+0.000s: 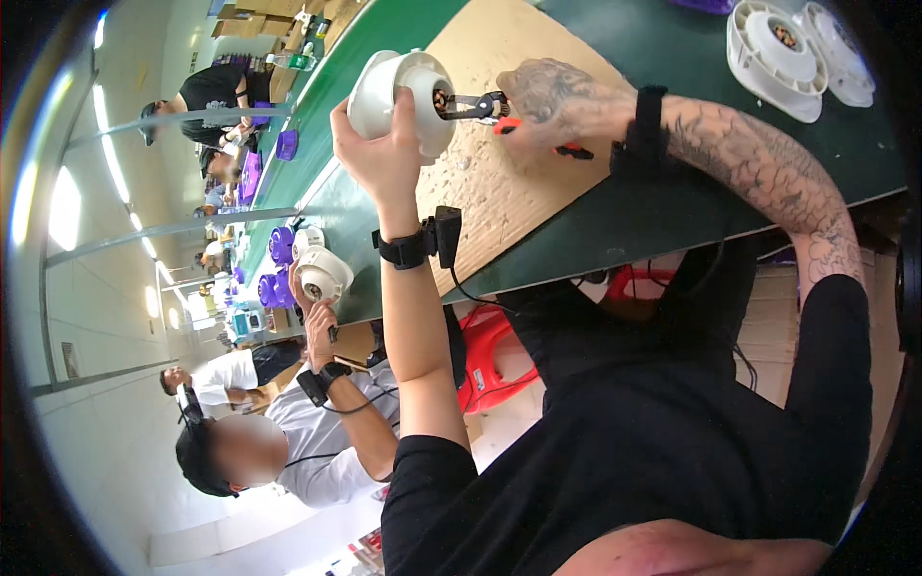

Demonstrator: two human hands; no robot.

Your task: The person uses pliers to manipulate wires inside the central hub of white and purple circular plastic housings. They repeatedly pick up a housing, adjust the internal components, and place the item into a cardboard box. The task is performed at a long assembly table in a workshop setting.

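Observation:
My left hand (377, 163) grips a round white plastic housing (376, 88) and holds it up above the worktable, tilted so its opening faces right. Copper-coloured windings (441, 102) show inside that opening. In my right hand (557, 101) is a pair of pliers (469, 107) with a black head and red-and-black handles, closed in my fist. The jaws reach into the opening, at the windings. What exactly they pinch is too small to make out. Both wrists wear black straps.
Under my hands lies a cardboard sheet (519, 206) strewn with small scraps, on a green tabletop (576, 248). At the far right are white housings (759, 72). To my left a co-worker (331, 422) handles another white housing (325, 274) beside purple parts (277, 288). A red stool (490, 350) stands below.

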